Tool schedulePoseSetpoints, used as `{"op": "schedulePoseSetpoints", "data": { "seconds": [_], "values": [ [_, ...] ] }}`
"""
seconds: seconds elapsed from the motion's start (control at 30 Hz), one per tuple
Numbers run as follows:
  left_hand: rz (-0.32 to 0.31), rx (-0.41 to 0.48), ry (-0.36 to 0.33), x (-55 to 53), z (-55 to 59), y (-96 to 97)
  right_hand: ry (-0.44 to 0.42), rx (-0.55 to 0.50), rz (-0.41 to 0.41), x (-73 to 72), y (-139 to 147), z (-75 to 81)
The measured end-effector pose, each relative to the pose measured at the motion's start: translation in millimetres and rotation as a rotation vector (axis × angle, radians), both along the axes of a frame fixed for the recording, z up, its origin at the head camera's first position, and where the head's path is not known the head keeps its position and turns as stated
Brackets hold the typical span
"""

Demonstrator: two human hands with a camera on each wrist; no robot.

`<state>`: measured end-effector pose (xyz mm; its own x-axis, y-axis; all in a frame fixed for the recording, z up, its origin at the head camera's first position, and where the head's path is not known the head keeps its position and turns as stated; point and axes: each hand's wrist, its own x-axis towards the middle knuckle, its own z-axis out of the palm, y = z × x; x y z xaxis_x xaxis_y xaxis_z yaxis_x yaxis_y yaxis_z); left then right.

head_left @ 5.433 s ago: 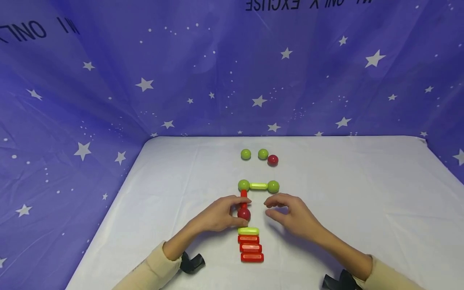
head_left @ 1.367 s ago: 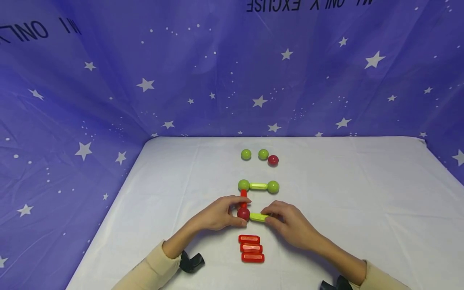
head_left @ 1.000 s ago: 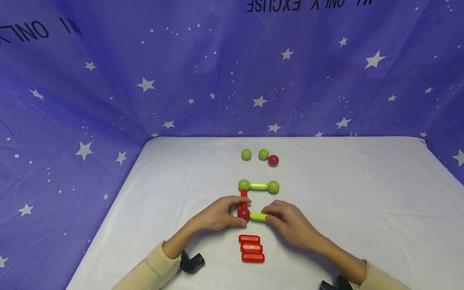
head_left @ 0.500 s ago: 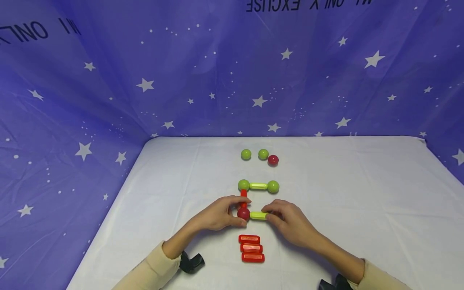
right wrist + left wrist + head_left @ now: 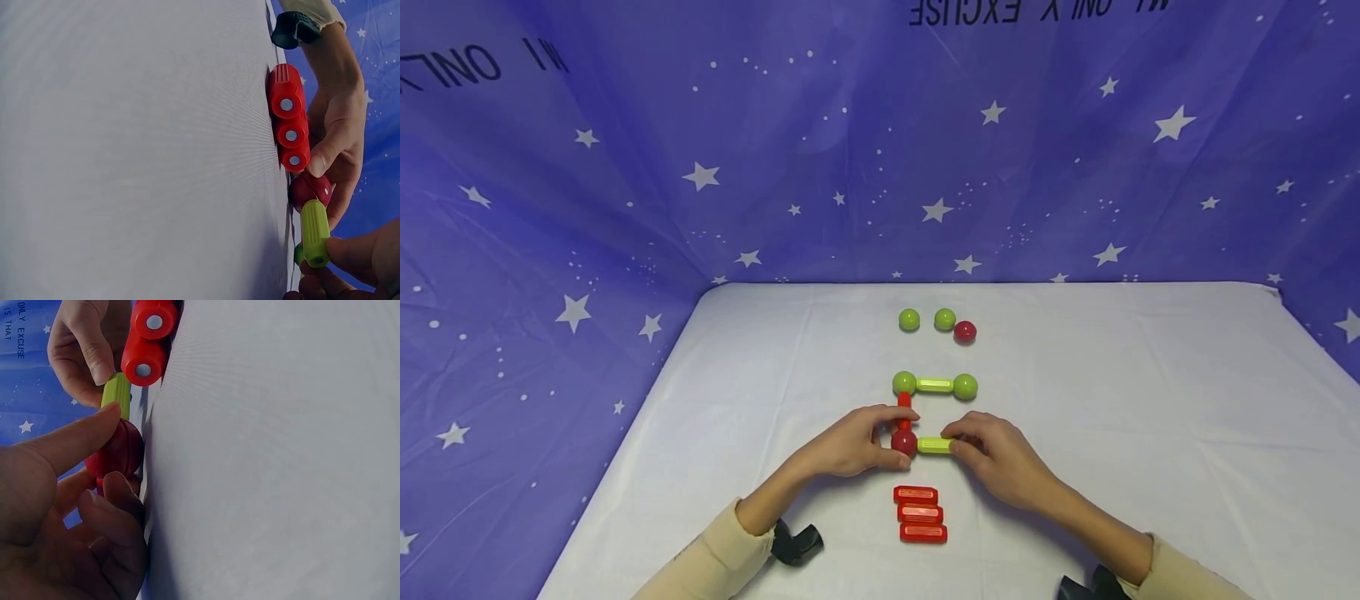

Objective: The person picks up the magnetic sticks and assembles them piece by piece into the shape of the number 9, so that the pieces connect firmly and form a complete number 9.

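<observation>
My left hand (image 5: 853, 443) holds a red ball (image 5: 904, 442) between thumb and fingers, with its index finger across the red magnetic rod (image 5: 904, 402) joined to it. My right hand (image 5: 1006, 460) pinches the outer end of a yellow-green magnetic rod (image 5: 933, 446). The rod's other end meets the ball's right side, also visible in the right wrist view, where the yellow-green rod (image 5: 315, 231) shows its tip. Beyond, the red rod runs to a green ball (image 5: 904, 382), linked by a second yellow-green rod (image 5: 935, 385) to another green ball (image 5: 966, 387).
Three loose red rods (image 5: 920, 513) lie side by side nearer the person; metal discs show in their ends in the wrist views. Two loose green balls (image 5: 909, 319) and a red ball (image 5: 966, 332) sit farther back on the white cloth (image 5: 1112, 375).
Earlier the yellow-green rod lay beside the red rods and my right hand held nothing. Now that hand pinches it against the red ball. Over the last second the rod straightened slightly; my left hand stayed.
</observation>
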<state>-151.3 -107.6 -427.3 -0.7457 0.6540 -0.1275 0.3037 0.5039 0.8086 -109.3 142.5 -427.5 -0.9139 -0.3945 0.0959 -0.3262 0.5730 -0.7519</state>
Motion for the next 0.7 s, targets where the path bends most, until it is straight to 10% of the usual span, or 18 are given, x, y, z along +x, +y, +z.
{"op": "schedulePoseSetpoints", "data": {
  "seconds": [0.7],
  "values": [
    [0.005, 0.01, 0.007, -0.2, -1.1, 0.2, -0.002, 0.008, 0.0, -0.9, -0.8, -1.2]
  ]
}}
